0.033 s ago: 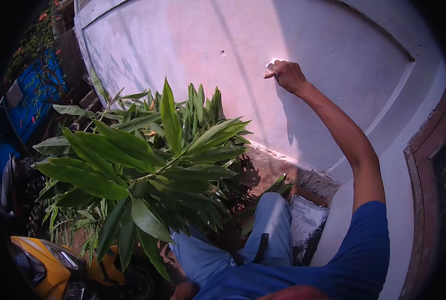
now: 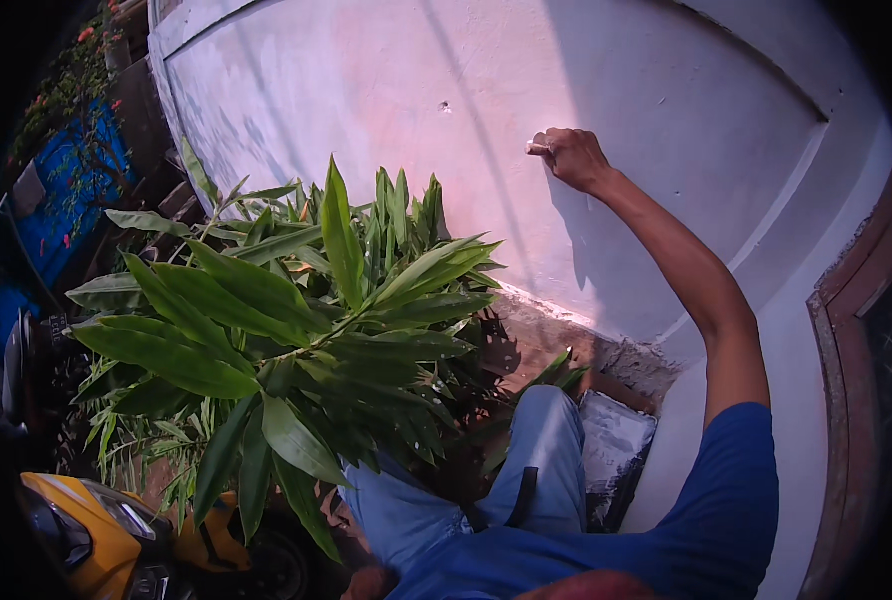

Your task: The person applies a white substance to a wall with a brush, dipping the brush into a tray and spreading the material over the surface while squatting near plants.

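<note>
My right hand (image 2: 576,160) is closed around a small tool (image 2: 538,147) with a brown end and white smears, held against or close to the pale wall (image 2: 396,90). Most of the tool is hidden inside the fist, so its exact kind does not show. The bare right arm stretches up and forward from a blue sleeve. At the lower edge, left of the blue shirt, a small part of what looks like my left hand (image 2: 369,581) shows; its fingers cannot be made out. By my right knee lies a dark tray (image 2: 616,440) coated with white material.
A large leafy plant (image 2: 286,340) spreads between my legs and the wall on the left. Behind it at lower left stands a yellow motorbike (image 2: 106,535). A brown frame (image 2: 841,330) edges the wall at right. Blue sheeting (image 2: 61,215) hangs at far left.
My right hand has dropped slightly and turned on the wall. The white part that stuck out above the fist is now out of sight.
</note>
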`<state>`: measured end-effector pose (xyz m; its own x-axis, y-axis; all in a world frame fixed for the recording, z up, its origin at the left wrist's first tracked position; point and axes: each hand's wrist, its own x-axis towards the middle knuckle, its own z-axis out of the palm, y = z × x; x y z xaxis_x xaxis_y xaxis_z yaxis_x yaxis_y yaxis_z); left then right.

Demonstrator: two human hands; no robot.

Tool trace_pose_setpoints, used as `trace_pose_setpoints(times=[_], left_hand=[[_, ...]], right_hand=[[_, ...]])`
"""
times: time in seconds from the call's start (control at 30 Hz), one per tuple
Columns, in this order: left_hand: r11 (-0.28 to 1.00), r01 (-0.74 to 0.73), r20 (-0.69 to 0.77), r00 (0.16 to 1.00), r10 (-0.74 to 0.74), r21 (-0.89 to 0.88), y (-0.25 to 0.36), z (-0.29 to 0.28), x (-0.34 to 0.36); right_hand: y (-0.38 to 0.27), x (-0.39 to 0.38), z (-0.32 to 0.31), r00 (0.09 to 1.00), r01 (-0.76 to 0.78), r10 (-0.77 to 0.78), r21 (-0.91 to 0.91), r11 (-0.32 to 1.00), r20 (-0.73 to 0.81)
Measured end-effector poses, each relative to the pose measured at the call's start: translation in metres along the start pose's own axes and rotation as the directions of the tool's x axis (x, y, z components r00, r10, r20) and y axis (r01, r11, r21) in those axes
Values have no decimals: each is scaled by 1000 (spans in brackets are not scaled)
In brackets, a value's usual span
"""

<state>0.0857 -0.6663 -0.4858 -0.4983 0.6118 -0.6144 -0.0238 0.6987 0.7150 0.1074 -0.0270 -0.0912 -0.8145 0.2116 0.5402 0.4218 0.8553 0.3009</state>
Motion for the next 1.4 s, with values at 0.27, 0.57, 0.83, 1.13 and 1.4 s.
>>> trace_pose_setpoints(times=[0.27,0.57,0.83,1.13,1.4], left_hand=[[991,-49,-35,998,53,127,6,6,4],[977,-72,-66,994,87,198,2,8,5],[965,-110,-77,988,132,240,1,19,8],[952,-115,-92,985,147,285,5,15,8],[944,-124,-92,983,159,306,4,14,11]], right_hand=[[62,76,-135,864,-183,40,-238,954,-502],[34,46,-68,968,75,-168,-425,902,-186],[69,110,-132,805,-47,-244,-469,882,-540],[51,117,-114,868,31,-262,-481,876,-421],[49,74,-115,793,-202,-165,-508,837,-587]])
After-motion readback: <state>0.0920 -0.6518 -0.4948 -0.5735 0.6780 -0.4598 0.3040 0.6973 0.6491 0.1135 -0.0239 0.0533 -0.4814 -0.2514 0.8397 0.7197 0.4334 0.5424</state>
